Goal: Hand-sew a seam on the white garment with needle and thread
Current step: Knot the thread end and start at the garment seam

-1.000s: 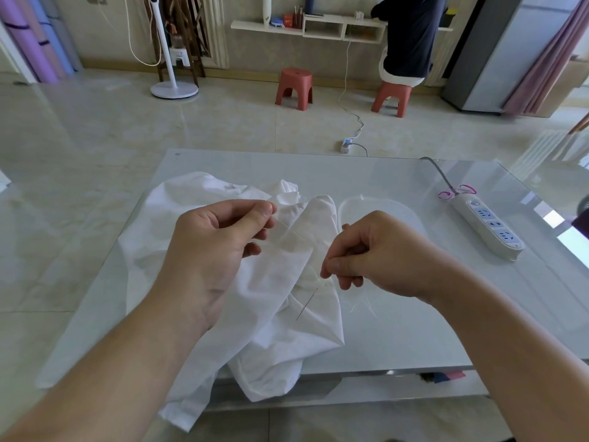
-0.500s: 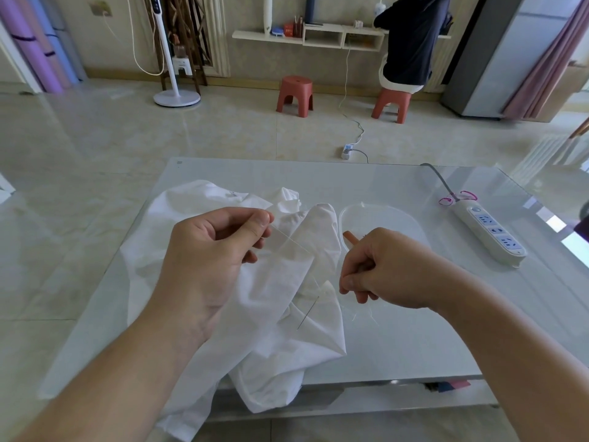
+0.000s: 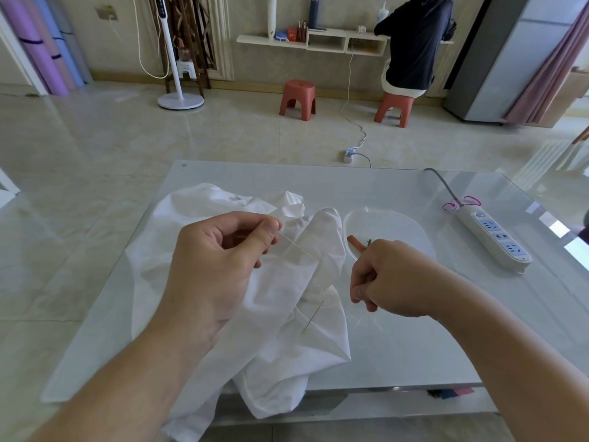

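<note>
The white garment [image 3: 280, 352] lies crumpled on the glass table [image 3: 414, 339], one end hanging over the near edge. My left hand [image 3: 220, 266] hovers above it and pinches a white thread [image 3: 298, 250] between thumb and forefinger. The thread runs down and right toward a thin needle [image 3: 312, 317] lying on the cloth. My right hand [image 3: 385, 279] sits just right of the garment, fingers curled round a small tool with an orange handle [image 3: 353, 242]; whether it also holds the thread I cannot tell.
A clear plastic lid or dish [image 3: 392, 231] lies behind my right hand. A white power strip [image 3: 494, 240] sits at the table's right side. Beyond the table stand two red stools [image 3: 298, 97], a fan stand [image 3: 180, 100], and a seated person [image 3: 414, 43] by the wall.
My right hand has moved right and slightly down, away from the cloth, and the orange handle now shows above it. The left hand keeps its pinch on the thread.
</note>
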Motion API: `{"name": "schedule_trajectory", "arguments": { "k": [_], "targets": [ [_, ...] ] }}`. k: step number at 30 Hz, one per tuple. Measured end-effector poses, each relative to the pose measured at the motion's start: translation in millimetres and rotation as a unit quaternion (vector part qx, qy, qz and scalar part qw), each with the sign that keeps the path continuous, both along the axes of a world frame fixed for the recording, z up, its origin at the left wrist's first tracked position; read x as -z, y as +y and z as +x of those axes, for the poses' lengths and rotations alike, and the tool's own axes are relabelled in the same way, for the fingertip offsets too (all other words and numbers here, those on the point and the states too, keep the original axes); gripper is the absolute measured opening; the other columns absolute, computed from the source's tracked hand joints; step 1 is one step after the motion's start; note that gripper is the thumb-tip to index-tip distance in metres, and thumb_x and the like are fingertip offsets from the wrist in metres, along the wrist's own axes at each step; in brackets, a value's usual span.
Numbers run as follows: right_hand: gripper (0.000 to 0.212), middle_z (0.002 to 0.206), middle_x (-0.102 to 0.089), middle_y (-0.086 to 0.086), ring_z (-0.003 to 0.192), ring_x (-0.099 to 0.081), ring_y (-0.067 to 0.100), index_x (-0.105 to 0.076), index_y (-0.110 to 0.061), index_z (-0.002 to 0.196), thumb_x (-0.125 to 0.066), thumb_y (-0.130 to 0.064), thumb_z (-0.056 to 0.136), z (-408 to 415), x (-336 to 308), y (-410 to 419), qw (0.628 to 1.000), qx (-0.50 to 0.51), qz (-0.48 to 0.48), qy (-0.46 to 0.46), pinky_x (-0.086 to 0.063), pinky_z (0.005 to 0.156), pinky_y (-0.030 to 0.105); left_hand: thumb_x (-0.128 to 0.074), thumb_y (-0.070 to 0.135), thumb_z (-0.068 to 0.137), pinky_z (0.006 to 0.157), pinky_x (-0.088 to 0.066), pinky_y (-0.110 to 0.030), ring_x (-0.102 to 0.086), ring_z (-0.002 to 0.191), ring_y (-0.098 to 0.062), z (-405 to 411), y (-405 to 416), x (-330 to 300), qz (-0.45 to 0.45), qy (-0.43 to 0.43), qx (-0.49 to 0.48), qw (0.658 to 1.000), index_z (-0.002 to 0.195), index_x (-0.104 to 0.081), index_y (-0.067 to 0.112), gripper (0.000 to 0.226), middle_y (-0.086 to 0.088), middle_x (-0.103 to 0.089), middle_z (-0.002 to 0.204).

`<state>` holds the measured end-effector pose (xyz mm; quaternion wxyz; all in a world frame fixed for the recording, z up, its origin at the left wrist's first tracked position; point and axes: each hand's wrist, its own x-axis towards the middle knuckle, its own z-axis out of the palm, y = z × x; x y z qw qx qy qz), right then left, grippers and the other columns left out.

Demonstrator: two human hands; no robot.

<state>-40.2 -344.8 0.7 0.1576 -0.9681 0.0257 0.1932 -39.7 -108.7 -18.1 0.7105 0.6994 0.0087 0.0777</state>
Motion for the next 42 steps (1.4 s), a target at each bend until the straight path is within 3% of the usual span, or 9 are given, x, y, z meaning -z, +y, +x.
{"name": "schedule_trajectory", "arguments": {
  "k": [3,7,12,15,17,19,28,31,42],
  "targets": [
    [0.024,0.072,-0.074,-0.018,0.076,-0.049,-0.008,-0.078,-0.029,0.077,-0.067,-0.016,0.093,1,3,0,1.000,0.001,-0.026,0.002,-0.054,0.066,0.025,-0.082,0.020,0.090,0.066,-0.056,-0.018,-0.067,0.066,-0.007,-1,-1,1,0.008,-0.004,0.000,1.000,0.087,-0.085,0.023,0.005,0.000,-0.079,0.077],
    [0.019,0.143,-0.065,-0.005,0.101,-0.055,0.014,-0.080,-0.023,0.086,-0.063,-0.018,0.096,-1,1,5,0.997,-0.026,-0.078,0.001,-0.057,0.074,0.029,-0.082,0.021,0.090,0.066,-0.054,-0.018,-0.067,0.067,-0.005,-3,-3,1,0.025,-0.009,0.004,1.000,0.083,-0.084,0.026,0.009,0.003,-0.079,0.077],
    [0.040,0.120,-0.061,-0.016,0.109,-0.065,0.016,-0.065,-0.030,0.125,-0.075,-0.047,0.090,-12,-18,16,0.989,-0.045,-0.107,-0.087,-0.058,0.092,0.037,-0.082,0.027,0.090,0.071,-0.054,-0.018,-0.070,0.071,-0.001,-9,-8,1,0.085,-0.014,0.028,0.996,0.084,-0.084,0.029,0.007,0.011,-0.079,0.078],
    [0.070,0.132,-0.058,-0.022,0.121,-0.059,0.000,-0.048,-0.037,0.146,-0.084,-0.034,0.086,-14,-19,27,0.976,-0.055,0.147,-0.148,-0.052,0.105,0.031,-0.081,0.031,0.091,0.072,-0.056,-0.013,-0.075,0.083,-0.004,-14,-11,1,0.110,-0.011,0.054,0.992,0.089,-0.084,0.034,0.004,0.017,-0.080,0.083],
    [0.070,0.131,-0.065,-0.016,0.119,-0.066,0.001,-0.050,-0.030,0.147,-0.083,-0.012,0.088,-16,-15,38,0.932,-0.038,0.347,-0.095,-0.054,0.106,0.031,-0.080,0.030,0.092,0.078,-0.060,-0.022,-0.076,0.087,-0.012,-17,-13,2,0.103,-0.011,0.070,0.992,0.091,-0.084,0.035,0.007,0.015,-0.081,0.086],
    [0.060,0.121,-0.073,-0.010,0.107,-0.074,0.006,-0.054,-0.026,0.143,-0.075,0.000,0.092,-17,-11,47,0.910,-0.017,0.408,-0.073,-0.058,0.101,0.035,-0.080,0.030,0.092,0.085,-0.061,-0.035,-0.076,0.089,-0.018,-17,-12,4,0.095,-0.012,0.075,0.993,0.093,-0.085,0.034,0.007,0.012,-0.081,0.089],
    [0.007,0.069,-0.071,-0.002,0.066,-0.056,0.013,-0.071,-0.021,0.101,-0.067,-0.015,0.099,-12,-10,50,0.910,0.030,0.399,-0.113,-0.046,0.071,0.037,-0.080,0.029,0.091,0.084,-0.059,-0.028,-0.077,0.091,-0.013,-16,-4,3,0.072,-0.007,0.072,0.995,0.091,-0.086,0.032,0.006,0.011,-0.082,0.087],
    [0.009,0.064,-0.069,-0.004,0.064,-0.055,0.017,-0.072,-0.019,0.089,-0.070,-0.018,0.098,-10,-6,52,0.915,0.041,0.377,-0.137,-0.046,0.069,0.042,-0.079,0.025,0.093,0.072,-0.054,-0.014,-0.075,0.081,-0.004,-15,-5,3,0.095,-0.010,0.068,0.993,0.086,-0.084,0.033,0.011,0.014,-0.080,0.080],
    [0.017,0.065,-0.069,0.004,0.060,-0.058,0.014,-0.071,-0.020,0.077,-0.072,-0.016,0.093,-11,-3,46,0.937,0.052,0.314,-0.141,-0.050,0.066,0.035,-0.072,0.035,0.095,0.064,-0.049,-0.012,-0.069,0.077,-0.002,-14,-13,10,0.198,-0.003,0.056,0.979,0.085,-0.074,0.031,0.011,0.019,-0.073,0.079]
  ]
}}
